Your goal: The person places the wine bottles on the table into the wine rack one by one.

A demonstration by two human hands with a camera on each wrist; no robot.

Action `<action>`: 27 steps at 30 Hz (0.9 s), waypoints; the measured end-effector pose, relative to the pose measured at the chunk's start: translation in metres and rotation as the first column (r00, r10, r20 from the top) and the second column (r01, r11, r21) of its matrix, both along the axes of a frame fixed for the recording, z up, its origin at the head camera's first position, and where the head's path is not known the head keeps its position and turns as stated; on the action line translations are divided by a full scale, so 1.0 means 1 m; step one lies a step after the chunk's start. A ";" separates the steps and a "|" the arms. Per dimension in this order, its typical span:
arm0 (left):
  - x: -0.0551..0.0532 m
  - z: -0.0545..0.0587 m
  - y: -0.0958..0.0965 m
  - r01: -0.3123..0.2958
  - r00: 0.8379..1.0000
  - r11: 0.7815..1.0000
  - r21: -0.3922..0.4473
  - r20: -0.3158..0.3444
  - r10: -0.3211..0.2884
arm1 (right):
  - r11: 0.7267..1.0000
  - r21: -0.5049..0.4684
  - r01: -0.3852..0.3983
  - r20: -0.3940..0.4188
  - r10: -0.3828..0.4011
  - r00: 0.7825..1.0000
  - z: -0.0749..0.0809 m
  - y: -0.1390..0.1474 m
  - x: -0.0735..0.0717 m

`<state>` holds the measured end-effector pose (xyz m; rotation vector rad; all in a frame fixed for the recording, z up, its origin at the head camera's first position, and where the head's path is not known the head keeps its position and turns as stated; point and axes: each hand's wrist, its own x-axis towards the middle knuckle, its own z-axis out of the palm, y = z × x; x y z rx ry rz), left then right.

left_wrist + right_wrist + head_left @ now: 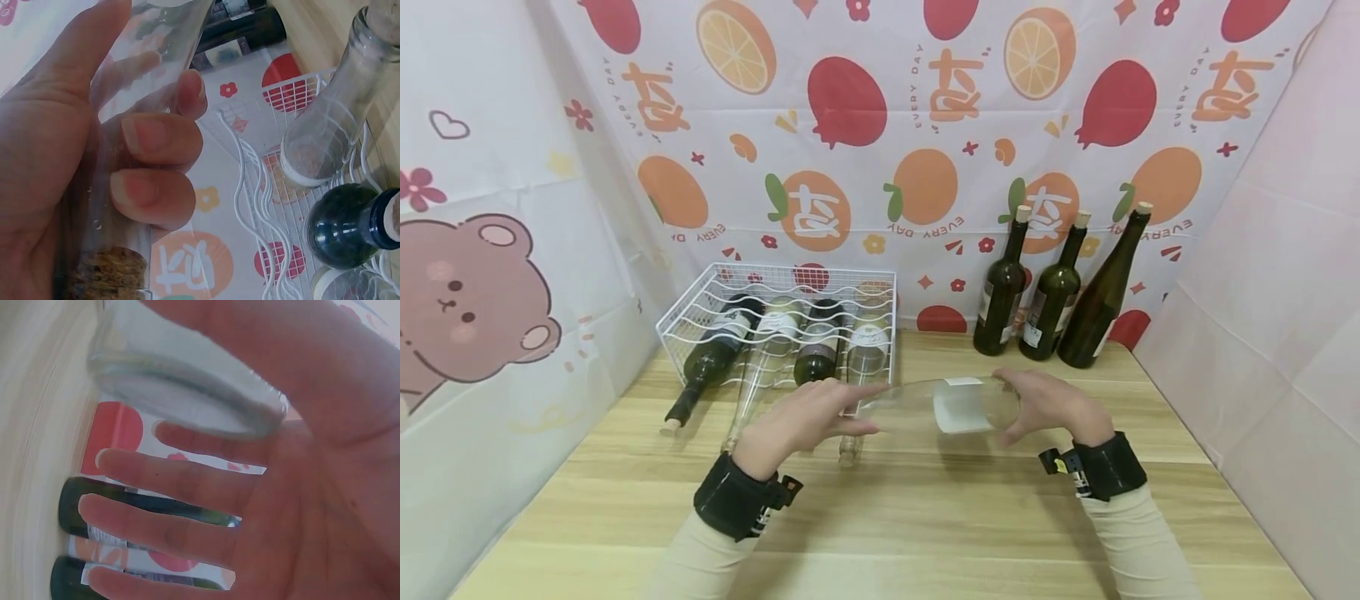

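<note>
A clear glass bottle (910,402) with a pale label lies sideways in the air above the wooden table, its base toward the right. Around its neck curl the fingers of my left hand (805,417); the cork (106,275) shows inside the neck in the left wrist view. My right hand (1052,404) is at the base end, fingers straight and spread. In the right wrist view the bottle's base (181,400) sits close by the thumb and index finger of that hand.
Behind my left hand stands a white wire rack (805,268) holding several bottles, their corked necks pointing forward. Three dark green corked bottles, the nearest one (1086,321) at their right end, stand upright at the back right. Printed cloth (917,125) hangs behind the table (880,533).
</note>
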<state>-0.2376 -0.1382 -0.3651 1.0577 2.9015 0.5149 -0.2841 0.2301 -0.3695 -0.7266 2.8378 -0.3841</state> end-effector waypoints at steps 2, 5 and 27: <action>-0.001 0.000 -0.001 -0.004 1.000 1.000 -0.001 -0.020 0.004 | 1.000 0.006 -0.001 -0.009 0.001 1.000 0.000 0.003 -0.001; -0.001 0.003 -0.004 -0.024 1.000 1.000 0.002 -0.001 0.024 | 1.000 -0.001 -0.007 -0.007 0.007 1.000 0.000 0.007 -0.002; -0.011 0.014 -0.039 -0.079 0.996 0.994 0.079 -0.040 0.083 | 0.998 -0.059 -0.019 0.183 0.029 0.983 -0.006 0.002 -0.005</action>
